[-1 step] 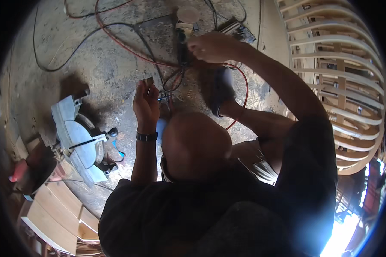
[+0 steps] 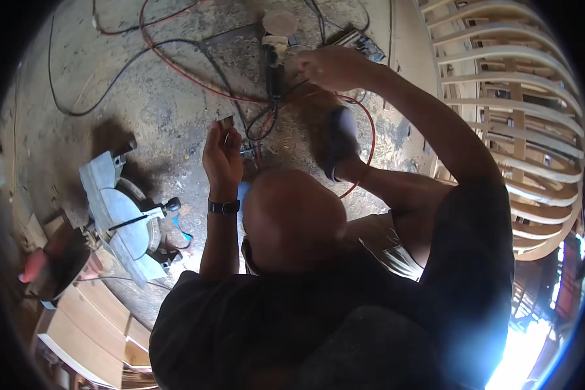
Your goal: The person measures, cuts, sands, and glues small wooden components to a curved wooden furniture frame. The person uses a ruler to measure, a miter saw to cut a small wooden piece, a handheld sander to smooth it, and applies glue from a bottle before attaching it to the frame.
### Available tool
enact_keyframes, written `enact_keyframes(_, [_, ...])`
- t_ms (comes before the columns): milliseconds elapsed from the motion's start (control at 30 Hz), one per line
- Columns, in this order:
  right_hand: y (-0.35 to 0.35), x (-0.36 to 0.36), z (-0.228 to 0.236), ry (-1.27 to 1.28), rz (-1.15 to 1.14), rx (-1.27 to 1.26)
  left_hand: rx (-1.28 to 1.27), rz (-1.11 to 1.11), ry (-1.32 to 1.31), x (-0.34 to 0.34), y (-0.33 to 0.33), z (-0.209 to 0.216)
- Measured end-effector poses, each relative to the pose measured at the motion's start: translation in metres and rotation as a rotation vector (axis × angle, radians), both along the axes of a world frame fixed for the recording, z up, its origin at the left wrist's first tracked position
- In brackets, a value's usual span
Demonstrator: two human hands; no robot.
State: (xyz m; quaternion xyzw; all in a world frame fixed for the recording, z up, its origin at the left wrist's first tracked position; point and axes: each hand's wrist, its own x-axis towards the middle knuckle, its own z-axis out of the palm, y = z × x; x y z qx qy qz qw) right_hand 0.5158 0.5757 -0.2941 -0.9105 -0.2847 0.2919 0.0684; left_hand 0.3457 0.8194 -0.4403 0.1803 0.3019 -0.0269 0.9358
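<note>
My left hand [image 2: 223, 156] is raised over the floor with its fingers curled around a small brown block-like piece [image 2: 225, 121]. Slightly blurred, my right hand [image 2: 331, 67] is closed, just right of a power tool with a dark body [image 2: 273, 78] and a round pale disc [image 2: 280, 23], which looks like an angle grinder. What the right fingers hold, if anything, I cannot make out. A thin bluish metal tool [image 2: 249, 150] shows beside the left hand, partly hidden.
A mitre saw [image 2: 127, 218] stands on the floor at left. Red hose [image 2: 201, 79] and black cable [image 2: 120, 71] loop across the concrete. Curved wooden ribs [image 2: 513, 117] rise at right. Pale boards [image 2: 84, 318] lie lower left. A metal device [image 2: 367, 45] lies beyond my right hand.
My right hand has moved a little to the right, away from the power tool's body. My left hand keeps its hold on the small piece.
</note>
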Motion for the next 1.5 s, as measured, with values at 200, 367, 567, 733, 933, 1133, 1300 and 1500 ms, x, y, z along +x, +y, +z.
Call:
enact_keyframes(200, [-0.142, -0.048, -0.041, 0.141, -0.398, -0.091, 0.115, -0.125, -0.084, 0.031, -0.017, 0.004])
enact_keyframes(367, [-0.179, -0.067, -0.107, 0.196, -0.358, -0.138, 0.095, -0.098, -0.152, 0.066, -0.029, 0.04])
enact_keyframes(567, [-0.112, -0.002, -0.17, 0.245, -0.574, 0.357, 0.398, -0.103, -0.287, 0.085, -0.02, 0.093])
enact_keyframes(733, [-0.045, 0.039, -0.287, 0.226, -0.772, 0.366, 0.875, -0.225, -0.517, 0.091, -0.002, 0.131])
enact_keyframes(933, [-0.014, 0.061, -0.317, 0.15, -1.006, 0.587, 0.966, -0.167, -0.469, 0.11, -0.013, 0.198])
enact_keyframes(1133, [-0.039, 0.068, -0.257, 1.165, -1.247, 1.476, 0.614, -0.037, -0.407, 0.12, -0.032, 0.199])
enact_keyframes(1300, [-0.067, 0.057, -0.223, 1.024, -1.114, 1.243, 0.62, 0.065, -0.317, 0.126, -0.056, 0.197])
enact_keyframes(1500, [-0.084, 0.014, -0.11, 0.888, -0.857, 1.788, 0.727, 0.022, -0.406, 0.121, -0.051, 0.183])
